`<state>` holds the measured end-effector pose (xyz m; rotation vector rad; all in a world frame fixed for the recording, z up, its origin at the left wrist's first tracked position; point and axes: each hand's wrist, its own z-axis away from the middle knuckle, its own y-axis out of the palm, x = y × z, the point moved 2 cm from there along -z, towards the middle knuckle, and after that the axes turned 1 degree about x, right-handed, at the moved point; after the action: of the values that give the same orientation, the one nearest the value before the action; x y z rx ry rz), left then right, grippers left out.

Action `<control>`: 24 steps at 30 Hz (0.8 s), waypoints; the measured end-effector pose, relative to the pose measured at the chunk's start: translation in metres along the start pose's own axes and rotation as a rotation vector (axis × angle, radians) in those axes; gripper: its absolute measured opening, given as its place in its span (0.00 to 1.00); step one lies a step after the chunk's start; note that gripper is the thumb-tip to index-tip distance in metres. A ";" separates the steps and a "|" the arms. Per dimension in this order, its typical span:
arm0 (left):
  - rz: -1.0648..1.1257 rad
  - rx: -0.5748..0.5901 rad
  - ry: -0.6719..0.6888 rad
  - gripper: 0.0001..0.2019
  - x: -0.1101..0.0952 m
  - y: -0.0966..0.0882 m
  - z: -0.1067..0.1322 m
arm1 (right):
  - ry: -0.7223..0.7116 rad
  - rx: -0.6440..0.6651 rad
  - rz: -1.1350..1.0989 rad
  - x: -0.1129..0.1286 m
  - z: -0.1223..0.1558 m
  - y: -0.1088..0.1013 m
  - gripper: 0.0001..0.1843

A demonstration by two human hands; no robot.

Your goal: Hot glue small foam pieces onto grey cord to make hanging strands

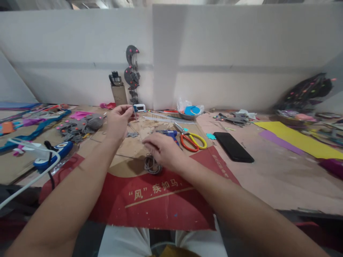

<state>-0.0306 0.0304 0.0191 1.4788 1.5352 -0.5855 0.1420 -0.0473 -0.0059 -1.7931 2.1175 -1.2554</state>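
My left hand [119,119] is raised over the cardboard sheet [139,194], its fingers pinched on a thin thread or wire that I can barely make out. My right hand [160,150] rests lower, fingers curled down over a small coil of grey string [152,166] on the cardboard. A blue glue gun [168,133] lies just beyond my right hand. Scissors [191,140] with an orange and a yellow handle lie to its right.
A black phone [233,146] lies right of the scissors. Yellow and purple sheets [297,140] lie at the far right. Grey felt pieces [80,126], a blue strap [37,130] and a white cable [32,178] sit at left. A bottle [118,90] stands by the white wall.
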 end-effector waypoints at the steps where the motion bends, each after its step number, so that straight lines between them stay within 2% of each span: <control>1: 0.073 -0.015 -0.015 0.05 0.000 -0.002 -0.003 | -0.077 0.096 0.003 0.007 0.001 0.001 0.13; 3: 0.182 -0.040 -0.046 0.04 -0.001 -0.006 -0.007 | -0.179 0.241 -0.022 0.017 0.001 -0.001 0.13; 5: 0.253 -0.055 -0.070 0.03 -0.002 -0.009 -0.009 | -0.136 0.221 -0.068 0.017 0.000 -0.010 0.14; 7: 0.295 -0.051 -0.082 0.03 -0.003 -0.011 -0.010 | 0.070 0.055 -0.013 0.004 -0.002 -0.022 0.17; 9: 0.306 -0.031 -0.091 0.04 -0.003 -0.010 -0.010 | 0.373 -0.082 0.188 -0.017 -0.003 -0.032 0.17; 11: 0.293 -0.018 -0.110 0.04 -0.003 -0.008 -0.008 | 0.599 0.004 0.392 -0.038 -0.001 -0.035 0.15; 13: 0.274 -0.008 -0.131 0.05 -0.003 -0.005 -0.004 | 0.789 0.186 0.541 -0.055 0.003 -0.032 0.18; 15: 0.249 0.012 -0.143 0.05 -0.003 -0.001 -0.001 | 0.866 0.335 0.606 -0.065 0.007 -0.027 0.20; 17: 0.216 0.046 -0.148 0.06 -0.002 0.002 0.003 | 0.886 0.392 0.607 -0.071 0.010 -0.022 0.18; 20: 0.173 0.081 -0.146 0.08 0.000 0.004 0.006 | 0.926 0.332 0.501 -0.078 0.011 -0.021 0.15; 22: 0.163 0.079 -0.134 0.08 0.001 0.004 0.006 | 0.925 0.185 0.382 -0.080 0.010 -0.023 0.16; 24: 0.159 0.073 -0.119 0.08 0.002 0.004 0.006 | 0.840 -0.020 0.250 -0.078 0.007 -0.026 0.18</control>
<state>-0.0252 0.0272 0.0151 1.5766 1.3034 -0.6290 0.1892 0.0167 -0.0266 -1.0143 2.6060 -2.1598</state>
